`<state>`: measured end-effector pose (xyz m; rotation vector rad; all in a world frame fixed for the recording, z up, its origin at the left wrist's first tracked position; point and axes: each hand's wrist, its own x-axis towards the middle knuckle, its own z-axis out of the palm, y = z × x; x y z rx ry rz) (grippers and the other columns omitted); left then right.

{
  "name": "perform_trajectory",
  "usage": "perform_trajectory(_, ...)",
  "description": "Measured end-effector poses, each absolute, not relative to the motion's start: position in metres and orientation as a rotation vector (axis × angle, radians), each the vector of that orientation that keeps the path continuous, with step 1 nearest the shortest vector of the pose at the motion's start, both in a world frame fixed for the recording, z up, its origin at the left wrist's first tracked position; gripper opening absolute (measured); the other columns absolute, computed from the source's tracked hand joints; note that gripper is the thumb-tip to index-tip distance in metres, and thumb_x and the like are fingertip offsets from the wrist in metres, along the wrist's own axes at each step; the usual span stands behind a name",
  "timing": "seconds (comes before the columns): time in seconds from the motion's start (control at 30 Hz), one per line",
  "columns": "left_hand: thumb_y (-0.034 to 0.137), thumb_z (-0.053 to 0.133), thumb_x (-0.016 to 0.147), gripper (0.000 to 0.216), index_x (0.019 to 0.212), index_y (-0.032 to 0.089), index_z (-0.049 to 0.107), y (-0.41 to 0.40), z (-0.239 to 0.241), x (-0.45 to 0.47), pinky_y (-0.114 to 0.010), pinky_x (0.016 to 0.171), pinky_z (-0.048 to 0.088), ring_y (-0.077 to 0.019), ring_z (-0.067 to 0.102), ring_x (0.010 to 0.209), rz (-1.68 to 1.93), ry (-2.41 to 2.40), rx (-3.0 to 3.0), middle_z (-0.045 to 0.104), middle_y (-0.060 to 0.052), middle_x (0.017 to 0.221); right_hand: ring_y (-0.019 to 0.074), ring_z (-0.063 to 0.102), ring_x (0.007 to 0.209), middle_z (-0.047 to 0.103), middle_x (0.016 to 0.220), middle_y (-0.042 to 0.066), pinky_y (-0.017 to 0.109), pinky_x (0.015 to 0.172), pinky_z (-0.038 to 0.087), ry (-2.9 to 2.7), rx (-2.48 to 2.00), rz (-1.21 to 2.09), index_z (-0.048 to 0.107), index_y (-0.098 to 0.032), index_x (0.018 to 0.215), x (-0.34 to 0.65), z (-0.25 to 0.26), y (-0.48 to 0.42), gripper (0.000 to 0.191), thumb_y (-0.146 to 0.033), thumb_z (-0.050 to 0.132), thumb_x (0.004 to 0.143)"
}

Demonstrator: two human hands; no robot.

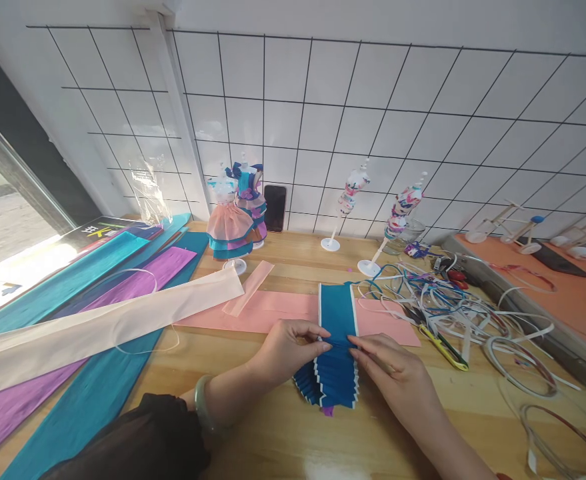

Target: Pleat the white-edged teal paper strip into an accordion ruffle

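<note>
A teal fabric strip (337, 309) with white edging lies across a pink strip (283, 303) on the wooden table. Its far part is flat, while the part towards me is gathered into small pleats with zigzag edges. My left hand (293, 350) pinches the strip's left edge between thumb and forefinger. On the opposite edge, the fingers of my right hand (390, 367) close on the fabric at the same height. A pleated fold hangs out to the left under the near end, and a bit of purple material (327, 411) peeks from below it.
Long cream (107, 327), purple and teal strips spread over the left side. Two dressed miniature mannequins (230, 227) and a phone (275, 208) stand by the tiled wall, with two more mannequins (353, 190) farther right. Tangled ribbons (437, 300) and a yellow cutter (443, 347) lie right.
</note>
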<state>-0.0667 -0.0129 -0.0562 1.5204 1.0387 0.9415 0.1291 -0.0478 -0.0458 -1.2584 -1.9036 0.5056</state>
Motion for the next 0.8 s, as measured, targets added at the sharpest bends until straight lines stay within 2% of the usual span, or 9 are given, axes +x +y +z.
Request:
perform_trajectory(0.4, 0.025, 0.065, 0.068, 0.014, 0.076, 0.015, 0.070, -0.0140, -0.0544, -0.0651, -0.021, 0.061, 0.048, -0.0147, 0.062, 0.067, 0.974, 1.103, 1.633, 0.069, -0.004, 0.072, 0.0188, 0.062, 0.081, 0.067, 0.085, 0.006, 0.030, 0.070, 0.051, -2.008, -1.259, 0.402, 0.067, -0.022, 0.090, 0.1298, -0.0447, -0.0464, 0.018, -0.025, 0.050, 0.085)
perform_trajectory(0.57, 0.024, 0.064, 0.069, 0.011, 0.071, 0.014, 0.069, -0.0140, -0.0541, -0.0650, -0.020, 0.060, 0.047, -0.0142, 0.061, 0.066, 0.965, 1.105, 1.639, 0.069, -0.003, 0.069, 0.0184, 0.060, 0.084, 0.065, 0.088, 0.007, 0.030, 0.072, 0.049, -2.026, -1.291, 0.440, 0.064, -0.021, 0.090, 0.1295, -0.0456, -0.0466, 0.017, -0.025, 0.048, 0.086)
perform_trajectory(0.8, 0.024, 0.064, 0.068, 0.012, 0.070, 0.013, 0.068, -0.0140, -0.0480, -0.0639, -0.020, 0.058, 0.045, -0.0128, 0.059, 0.062, 0.924, 1.076, 1.545, 0.067, -0.004, 0.066, 0.0179, 0.061, 0.078, 0.066, 0.083, 0.005, 0.028, 0.068, 0.049, -1.985, -1.378, 0.486, 0.061, -0.021, 0.083, 0.1273, -0.0433, -0.0470, 0.017, -0.030, 0.047, 0.086)
